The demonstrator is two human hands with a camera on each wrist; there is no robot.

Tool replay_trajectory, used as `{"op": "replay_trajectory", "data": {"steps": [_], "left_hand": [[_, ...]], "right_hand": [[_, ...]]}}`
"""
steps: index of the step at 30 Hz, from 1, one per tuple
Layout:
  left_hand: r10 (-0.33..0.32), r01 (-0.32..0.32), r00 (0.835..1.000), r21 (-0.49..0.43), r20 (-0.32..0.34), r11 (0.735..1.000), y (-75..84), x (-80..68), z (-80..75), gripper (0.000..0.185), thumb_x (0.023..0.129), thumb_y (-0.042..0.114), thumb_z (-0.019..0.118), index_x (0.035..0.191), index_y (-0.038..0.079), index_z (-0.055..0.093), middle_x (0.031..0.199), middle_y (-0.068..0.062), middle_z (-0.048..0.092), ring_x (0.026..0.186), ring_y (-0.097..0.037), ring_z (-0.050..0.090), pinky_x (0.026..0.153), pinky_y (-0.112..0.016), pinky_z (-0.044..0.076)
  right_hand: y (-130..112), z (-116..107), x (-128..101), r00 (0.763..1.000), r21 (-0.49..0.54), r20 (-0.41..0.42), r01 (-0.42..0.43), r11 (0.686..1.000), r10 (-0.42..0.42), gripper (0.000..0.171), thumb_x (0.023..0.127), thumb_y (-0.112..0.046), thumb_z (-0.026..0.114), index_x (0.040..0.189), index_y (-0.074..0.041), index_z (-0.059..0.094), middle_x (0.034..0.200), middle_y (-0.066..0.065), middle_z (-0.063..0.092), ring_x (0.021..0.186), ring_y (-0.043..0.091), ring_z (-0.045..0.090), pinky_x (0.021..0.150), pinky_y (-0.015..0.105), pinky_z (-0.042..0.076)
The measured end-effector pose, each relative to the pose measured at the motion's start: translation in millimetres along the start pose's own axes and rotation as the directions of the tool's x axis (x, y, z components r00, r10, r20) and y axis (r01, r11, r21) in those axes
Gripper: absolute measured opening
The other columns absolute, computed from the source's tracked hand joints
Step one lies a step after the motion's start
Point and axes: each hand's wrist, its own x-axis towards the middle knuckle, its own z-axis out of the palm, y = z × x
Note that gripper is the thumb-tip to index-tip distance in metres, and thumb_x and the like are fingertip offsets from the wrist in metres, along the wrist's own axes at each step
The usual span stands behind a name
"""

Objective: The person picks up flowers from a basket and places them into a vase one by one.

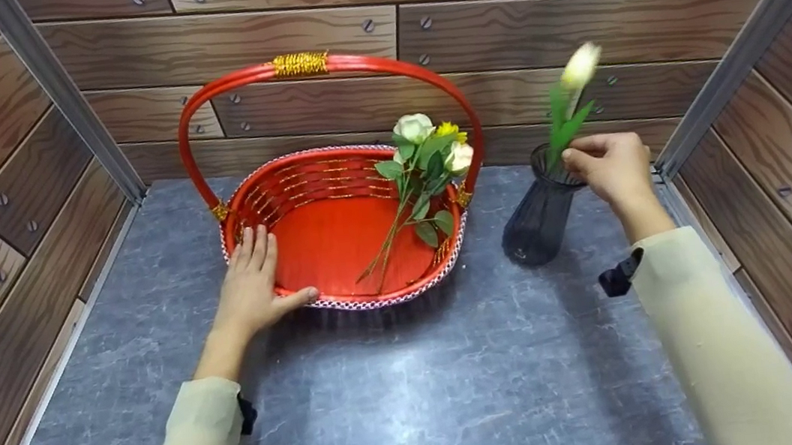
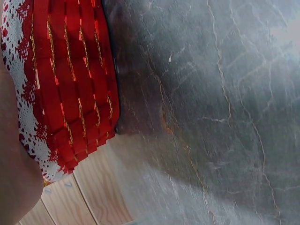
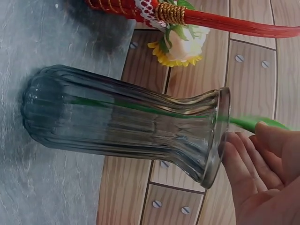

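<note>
A red woven basket (image 1: 368, 303) with a tall red handle (image 1: 228, 83) stands on the grey table. My left hand (image 1: 251, 270) rests flat on its front left rim, fingers straight and thumb along the front edge. Several white and yellow flowers (image 1: 423, 166) lie inside against the right wall. To the right stands a dark ribbed glass vase (image 1: 540, 224). My right hand (image 1: 577, 155) pinches the green stem of a white-budded flower (image 1: 579, 67) at the vase mouth. In the right wrist view the stem (image 3: 140, 108) runs down inside the vase (image 3: 108, 122).
Wood-pattern panels with screws wall in the table (image 1: 418, 401) on the left, back and right, and the vase stands close to the right wall. The left wrist view shows the basket's outer wall (image 2: 70, 84) and bare grey tabletop (image 2: 211, 117) beside it.
</note>
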Motion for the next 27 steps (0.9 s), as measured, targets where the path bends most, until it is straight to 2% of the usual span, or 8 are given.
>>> {"op": "replay_trajectory", "data": {"steps": [3,6,12,18,21,27], "left_hand": [[-0.002,0.002,1.0,0.0,-0.001,1.0,-0.4,0.6,-0.2,0.118,0.081,0.079,0.056,0.157,-0.002,0.015,0.166,-0.019,0.005,0.154,-0.037,0.0,0.124,-0.05,0.005],[-0.003,0.003,1.0,0.002,-0.009,1.0,-0.8,0.7,-0.4,0.118,0.081,0.079,0.056,0.157,-0.002,0.017,0.166,-0.019,0.006,0.154,-0.037,0.0,0.124,-0.051,0.006],[0.003,-0.003,1.0,0.004,-0.012,1.0,-1.2,0.4,0.7,0.118,0.081,0.079,0.057,0.157,-0.002,0.017,0.166,-0.02,0.008,0.154,-0.038,0.001,0.124,-0.051,0.006],[0.0,0.0,1.0,-0.006,-0.025,1.0,-1.3,-0.3,1.6,0.119,0.079,0.08,0.057,0.156,-0.003,0.019,0.166,-0.02,0.01,0.154,-0.038,0.003,0.124,-0.051,0.006],[-0.003,0.003,1.0,-0.015,-0.024,1.0,-0.7,-0.1,0.8,0.12,0.079,0.08,0.057,0.157,-0.002,0.018,0.166,-0.019,0.008,0.154,-0.037,0.001,0.124,-0.051,0.005],[0.001,-0.002,1.0,-0.021,-0.022,1.0,-0.2,0.5,0.4,0.12,0.079,0.079,0.058,0.157,-0.002,0.017,0.166,-0.019,0.006,0.154,-0.037,0.0,0.124,-0.051,0.005]], "right_hand": [[-0.8,-1.6,-3.0,1.0,0.025,-0.001,0.002,1.0,-0.002,0.034,0.093,-0.028,0.072,0.119,-0.006,0.074,0.081,-0.017,0.073,0.068,-0.011,0.062,0.064,0.011,0.052],[-0.6,-1.2,-6.8,1.0,0.106,0.014,-0.005,0.994,0.004,0.036,0.093,-0.025,0.072,0.121,-0.003,0.071,0.085,-0.013,0.074,0.071,-0.009,0.066,0.07,0.014,0.056],[-2.4,8.8,-17.8,1.0,0.252,0.015,0.0,0.968,-0.004,0.035,0.093,-0.018,0.072,0.12,0.005,0.069,0.08,-0.014,0.071,0.073,-0.002,0.069,0.073,0.019,0.058],[-11.0,29.0,-35.5,0.998,0.424,0.042,0.017,0.905,-0.038,0.033,0.091,-0.008,0.073,0.118,0.01,0.067,0.082,-0.008,0.074,0.074,0.005,0.071,0.074,0.023,0.059],[-20.6,41.5,-47.9,0.993,0.492,0.103,-0.002,0.871,-0.056,0.033,0.091,-0.005,0.072,0.119,0.013,0.065,0.085,-0.004,0.074,0.078,0.01,0.072,0.078,0.027,0.059],[-28.6,82.4,-65.2,0.969,0.553,0.22,-0.027,0.833,-0.115,0.035,0.091,-0.01,0.073,0.119,0.008,0.066,0.099,0.011,0.074,0.087,0.019,0.073,0.084,0.034,0.059]]}}
